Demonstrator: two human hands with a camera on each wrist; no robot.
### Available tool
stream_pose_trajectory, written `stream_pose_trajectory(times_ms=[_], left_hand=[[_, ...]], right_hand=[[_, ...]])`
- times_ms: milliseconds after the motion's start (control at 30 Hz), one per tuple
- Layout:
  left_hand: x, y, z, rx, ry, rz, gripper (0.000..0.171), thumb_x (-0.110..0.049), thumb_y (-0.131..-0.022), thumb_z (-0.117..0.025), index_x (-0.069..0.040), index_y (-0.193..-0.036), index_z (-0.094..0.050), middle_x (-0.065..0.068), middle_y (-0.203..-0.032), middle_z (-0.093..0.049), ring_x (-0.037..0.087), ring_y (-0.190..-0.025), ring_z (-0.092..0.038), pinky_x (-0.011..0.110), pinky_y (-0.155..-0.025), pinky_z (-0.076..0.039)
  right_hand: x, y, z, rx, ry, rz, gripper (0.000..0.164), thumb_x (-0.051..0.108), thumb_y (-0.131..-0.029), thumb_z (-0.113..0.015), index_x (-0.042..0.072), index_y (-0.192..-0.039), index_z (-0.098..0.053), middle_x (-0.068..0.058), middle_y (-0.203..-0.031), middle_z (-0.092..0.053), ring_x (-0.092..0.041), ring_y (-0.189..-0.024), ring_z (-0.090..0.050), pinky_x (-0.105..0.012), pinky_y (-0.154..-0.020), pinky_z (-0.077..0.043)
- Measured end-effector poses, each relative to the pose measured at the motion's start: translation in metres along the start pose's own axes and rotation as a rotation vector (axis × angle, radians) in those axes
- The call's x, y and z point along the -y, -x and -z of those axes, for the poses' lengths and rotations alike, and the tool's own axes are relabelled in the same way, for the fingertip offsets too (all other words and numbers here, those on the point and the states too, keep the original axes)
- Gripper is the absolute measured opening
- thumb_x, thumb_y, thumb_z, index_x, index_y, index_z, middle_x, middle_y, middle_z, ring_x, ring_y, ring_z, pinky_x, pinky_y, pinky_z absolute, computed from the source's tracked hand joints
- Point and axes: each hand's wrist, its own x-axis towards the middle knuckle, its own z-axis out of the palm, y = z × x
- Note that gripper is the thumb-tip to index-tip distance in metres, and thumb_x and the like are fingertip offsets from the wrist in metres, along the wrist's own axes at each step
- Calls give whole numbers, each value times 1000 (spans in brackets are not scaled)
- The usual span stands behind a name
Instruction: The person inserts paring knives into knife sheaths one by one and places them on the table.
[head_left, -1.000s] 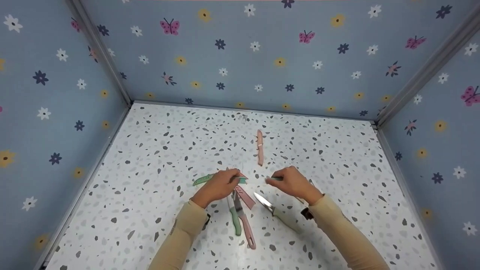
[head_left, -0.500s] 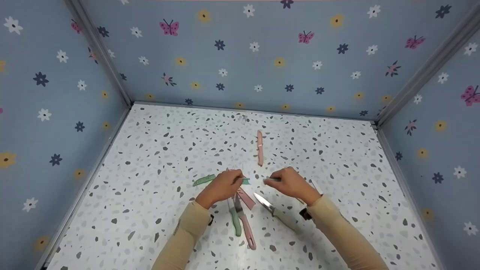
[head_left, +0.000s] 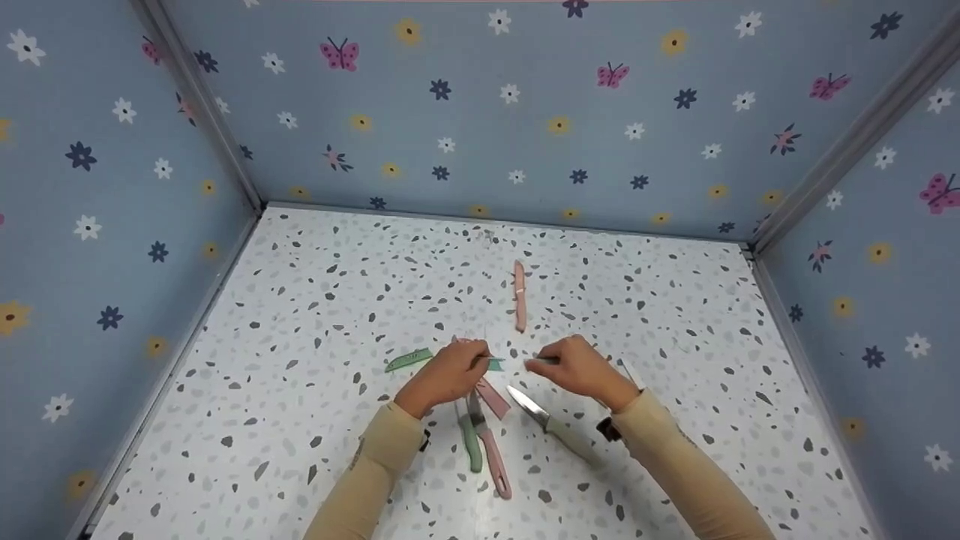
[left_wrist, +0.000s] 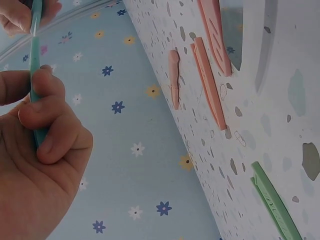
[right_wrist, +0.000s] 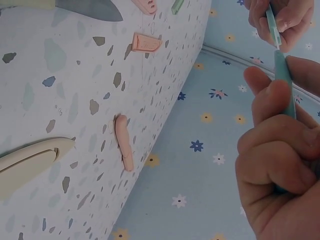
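My left hand point(head_left: 448, 373) grips a teal knife sheath point(left_wrist: 35, 57), its fingers curled round it. In my right hand point(head_left: 581, 367) is the teal handle of a knife point(right_wrist: 282, 70). Only a short bright strip of blade shows between handle and sheath in the wrist views; the rest appears to be inside the sheath. Below the left hand lie a green-handled knife point(head_left: 470, 442), a pink-handled knife point(head_left: 495, 463) and a pink sheath point(head_left: 493, 397). A pale green knife point(head_left: 574, 442) with a bare blade lies below the right hand.
A green sheath point(head_left: 409, 360) lies left of the left hand. Farther back is a peach knife point(head_left: 520, 296). A beige curved piece point(right_wrist: 30, 160) shows in the right wrist view. Flower-patterned walls point(head_left: 480, 112) enclose the speckled table point(head_left: 337, 300) at the back and sides.
My left hand has shifted slightly right with the teal sheath, and my right hand slightly left with the knife. The gap between them is narrower. The things on the table have stayed put.
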Motion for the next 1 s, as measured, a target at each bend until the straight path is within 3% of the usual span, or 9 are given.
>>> stream_pose_trajectory(times_ms=[267, 433, 1000], left_hand=[[-3, -2, -3, 9, 14, -25, 21, -17, -100, -40, -15, -83, -51, -1, -70, -47, 10, -61, -48, 28, -58, -41], [-5, -3, -4, 11, 12, -25, 20, -16, -100, -40, -14, -84, -51, -1, -70, -45, 11, -59, -41, 28, -57, -36], [-5, -7, -8, 16, -20, -36, 20, -19, -101, -38, -15, -87, -52, -1, -68, -44, 12, -58, -39, 28, -57, -36]], right_hand=[[0, 1, -1, 5, -17, 5, 51, 41, -92, -60, 21, -51, -38, 14, -46, -23, 0, -40, -19, -23, -44, -23], [0, 1, -1, 13, -16, 14, 50, 38, -93, -60, 21, -52, -37, 13, -46, -22, -2, -40, -18, -23, -45, -24], [4, -1, -3, 7, 12, 16, 49, 38, -93, -60, 21, -52, -38, 14, -46, -23, -4, -40, -21, -23, -45, -23]])
